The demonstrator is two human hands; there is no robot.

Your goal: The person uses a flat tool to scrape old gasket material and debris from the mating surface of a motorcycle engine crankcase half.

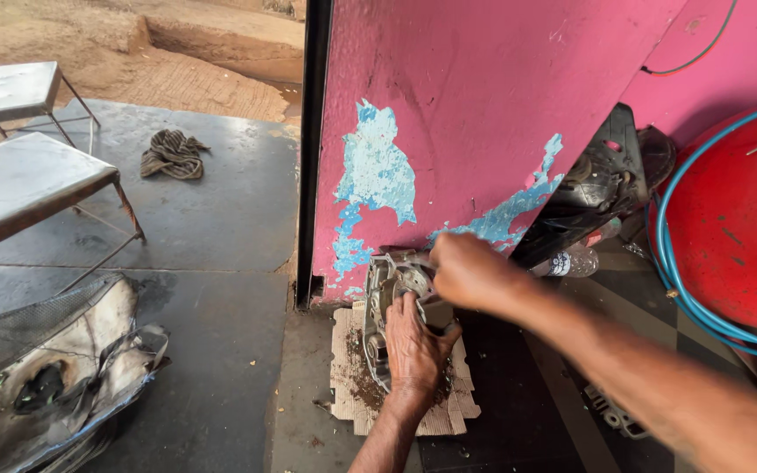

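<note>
A grey metal engine casing (385, 293) stands on edge on a torn piece of cardboard (348, 368) against a pink wall. My left hand (415, 346) grips the casing's lower right side, fingers wrapped over it. My right hand (466, 270) is closed at the casing's upper right edge; what its fingers hold there is hidden. Dark grit lies on the cardboard beside the casing.
The pink wall (484, 114) has peeling blue patches. A red tank (738, 219) wound with blue hose (669, 271) stands right, beside black plastic panels (602, 184) and a plastic bottle (571, 261). Metal benches (19, 180), a rag (173, 154) and a scorched body panel (54, 368) lie left.
</note>
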